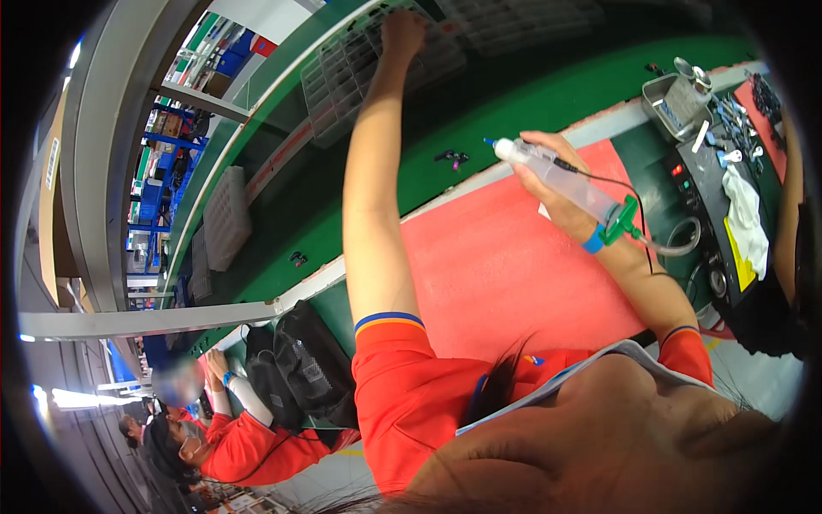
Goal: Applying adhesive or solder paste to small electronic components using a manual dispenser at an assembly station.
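Observation:
My right hand (561, 184) is wrapped round a clear dispensing syringe (561, 182) above the pink mat. The syringe has a white front end, a thin blue tip pointing up and left, and a green cap with a clear tube at its rear. Stretched far forward, my left hand (402, 32) is over a clear compartment tray (338, 86) in the shade at the top. Its fingers are too dark and partly hidden to make out. Small dark parts (451, 159) lie on the green belt (514, 128) between my hands.
The pink mat (497, 257) lies before me. At right are a black control box (698, 201), a metal container (672, 107), a white cloth (747, 223) and loose tools. Black bags (312, 360) sit at left, near a co-worker (248, 445). Another tray (227, 218) stands along the belt.

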